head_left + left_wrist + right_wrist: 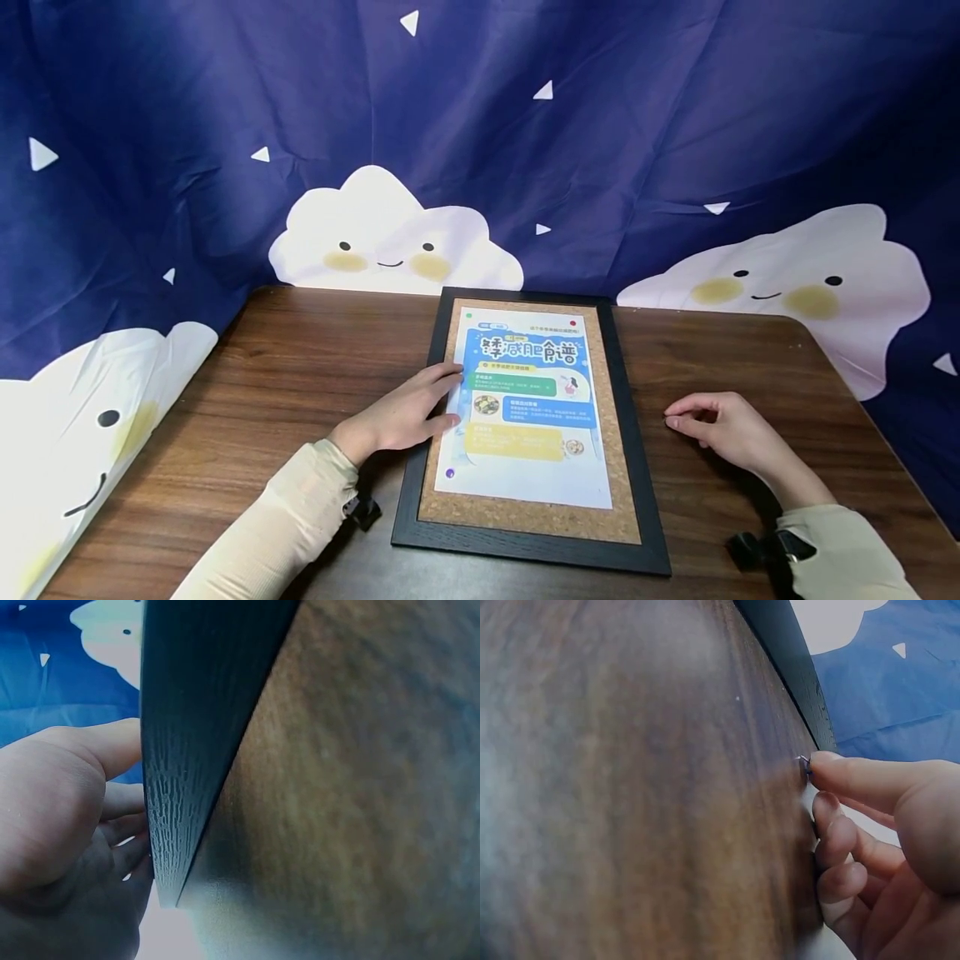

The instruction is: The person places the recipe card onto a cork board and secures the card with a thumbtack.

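Note:
A printed paper poster lies on a cork board with a black frame. A green pin, a red pin and a purple pin sit at three of its corners. My left hand reaches across the frame's left side, its fingertips resting at the poster's left edge. To the right of the board, my right hand pinches a small dark pushpin between thumb and forefinger. Its metal tip shows in the right wrist view; the remaining fingers curl in loosely.
The board lies on a brown wood-grain table. Behind the table's far edge hangs a dark blue cloth printed with clouds and small white triangles. Black wrist cameras sit under both sleeves.

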`<state>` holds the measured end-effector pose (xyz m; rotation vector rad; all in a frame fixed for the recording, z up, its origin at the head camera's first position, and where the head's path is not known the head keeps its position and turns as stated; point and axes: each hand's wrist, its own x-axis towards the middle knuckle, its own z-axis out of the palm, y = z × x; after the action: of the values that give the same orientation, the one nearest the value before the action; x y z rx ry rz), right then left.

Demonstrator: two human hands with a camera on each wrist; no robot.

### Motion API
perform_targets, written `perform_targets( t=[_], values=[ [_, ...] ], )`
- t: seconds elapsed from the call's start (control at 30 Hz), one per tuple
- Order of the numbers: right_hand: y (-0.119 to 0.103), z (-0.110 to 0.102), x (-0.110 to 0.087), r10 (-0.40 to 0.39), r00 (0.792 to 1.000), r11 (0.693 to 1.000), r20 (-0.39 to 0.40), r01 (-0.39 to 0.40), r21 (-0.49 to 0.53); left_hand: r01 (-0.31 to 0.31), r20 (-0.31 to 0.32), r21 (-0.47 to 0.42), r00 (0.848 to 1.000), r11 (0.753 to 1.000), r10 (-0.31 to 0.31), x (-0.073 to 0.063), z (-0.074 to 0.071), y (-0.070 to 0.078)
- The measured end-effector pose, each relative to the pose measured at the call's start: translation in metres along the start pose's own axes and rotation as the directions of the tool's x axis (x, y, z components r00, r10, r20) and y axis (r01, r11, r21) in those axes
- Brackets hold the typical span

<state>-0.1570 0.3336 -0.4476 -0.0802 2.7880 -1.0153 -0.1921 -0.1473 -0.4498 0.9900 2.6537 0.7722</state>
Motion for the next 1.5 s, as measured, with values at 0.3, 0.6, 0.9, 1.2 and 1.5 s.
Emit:
perform_targets(
  t=[0.3, 0.6, 0.9, 1.2, 1.5],
  values=[
    [-0.002, 0.007, 0.001, -0.062, 0.996, 0.994, -0.072, 0.055, -0.095, -0.05, -0.026, -0.015, 0.998, 0.999, 0.049, 0.0, 0.008, -0.015],
    [-0.004, 0.006, 0.0, -0.068, 0.993, 0.988, -0.095, 0.054, -0.144, 0.015, 0.01, 0.023, 1.0, 1.0, -0.016, -0.001, 0.0, 0.001],
    [-0.009, 0.007, -0.009, -0.023, 0.998, 0.999, -0.058, 0.026, 0.044, 0.017, 0.01, 0.032, 1.0, 0.999, -0.018, -0.001, -0.001, 0.002],
    [-0.013, 0.006, -0.013, 0.009, 0.999, 0.998, -0.032, -0.007, 0.067, -0.023, -0.005, 0.009, 1.0, 1.0, 0.023, -0.001, 0.002, -0.003],
    [-0.012, 0.005, -0.015, 0.032, 0.999, 0.988, 0.012, -0.034, 0.151, 0.018, 0.015, 0.022, 1.0, 1.0, -0.018, 0.0, -0.001, 0.002]
  ],
)
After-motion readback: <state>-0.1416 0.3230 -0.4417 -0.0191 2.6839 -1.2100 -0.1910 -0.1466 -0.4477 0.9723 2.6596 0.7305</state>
